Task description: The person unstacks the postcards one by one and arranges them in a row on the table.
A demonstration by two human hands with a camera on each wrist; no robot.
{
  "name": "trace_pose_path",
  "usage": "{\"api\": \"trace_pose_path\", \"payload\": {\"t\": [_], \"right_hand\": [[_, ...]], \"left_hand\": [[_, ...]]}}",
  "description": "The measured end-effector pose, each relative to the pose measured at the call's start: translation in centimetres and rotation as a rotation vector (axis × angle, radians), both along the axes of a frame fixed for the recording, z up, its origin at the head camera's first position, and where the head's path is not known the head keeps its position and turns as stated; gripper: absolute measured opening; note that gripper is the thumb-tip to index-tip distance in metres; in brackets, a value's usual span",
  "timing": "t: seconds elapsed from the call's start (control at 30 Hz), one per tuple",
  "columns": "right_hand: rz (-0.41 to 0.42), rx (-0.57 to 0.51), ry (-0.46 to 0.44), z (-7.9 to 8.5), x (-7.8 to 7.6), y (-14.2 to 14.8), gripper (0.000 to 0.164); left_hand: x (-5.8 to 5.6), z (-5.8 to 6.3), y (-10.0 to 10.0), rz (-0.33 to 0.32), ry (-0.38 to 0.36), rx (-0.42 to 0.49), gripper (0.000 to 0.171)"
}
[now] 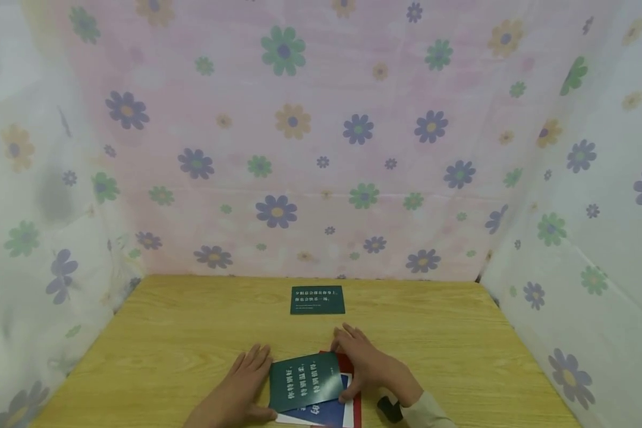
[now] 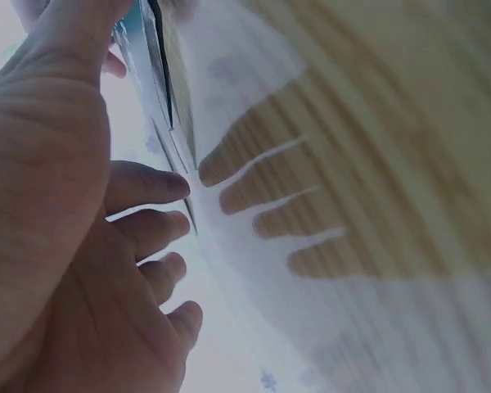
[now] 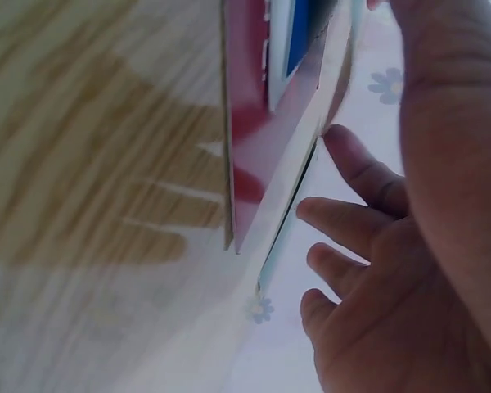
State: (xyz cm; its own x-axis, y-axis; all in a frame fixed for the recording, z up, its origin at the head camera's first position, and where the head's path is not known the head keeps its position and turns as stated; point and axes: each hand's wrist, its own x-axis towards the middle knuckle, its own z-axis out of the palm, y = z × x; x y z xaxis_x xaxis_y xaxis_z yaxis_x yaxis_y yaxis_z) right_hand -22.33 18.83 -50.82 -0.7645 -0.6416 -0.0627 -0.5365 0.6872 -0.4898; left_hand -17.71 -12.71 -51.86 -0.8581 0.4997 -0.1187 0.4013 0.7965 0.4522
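A dark green card (image 1: 306,381) with white lettering, turned sideways, lies on top of a small stack. Beneath it show a blue card (image 1: 326,413) with a white border and a red card (image 1: 357,410) along the right side. My left hand (image 1: 241,386) lies at the stack's left edge, fingers extended and thumb at the near left corner. Around the right side is my right hand (image 1: 371,365), fingertips at the far edge and thumb at the green card's right edge. In the right wrist view its fingers (image 3: 344,221) are spread and fairly straight beside the card edges.
Another dark green card (image 1: 318,300) with white lettering lies flat near the back of the wood-grain table (image 1: 192,321). Flower-patterned cloth (image 1: 326,148) hangs behind the table and along both sides. A light sleeve (image 1: 430,413) and a black wrist device (image 1: 389,409) are at the right wrist.
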Motion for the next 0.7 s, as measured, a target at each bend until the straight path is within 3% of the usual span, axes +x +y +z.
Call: {"api": "trace_pose_path", "payload": {"t": [0.37, 0.7], "right_hand": [[-0.068, -0.115, -0.053, -0.1, 0.3, 0.6, 0.078], [-0.061, -0.138, -0.012, -0.2, 0.4, 1.1, 0.084]], "left_hand": [[-0.1, 0.4, 0.1, 0.004, -0.041, 0.058, 0.115], [-0.4, 0.5, 0.3, 0.005, -0.037, 0.071, 0.11]]}}
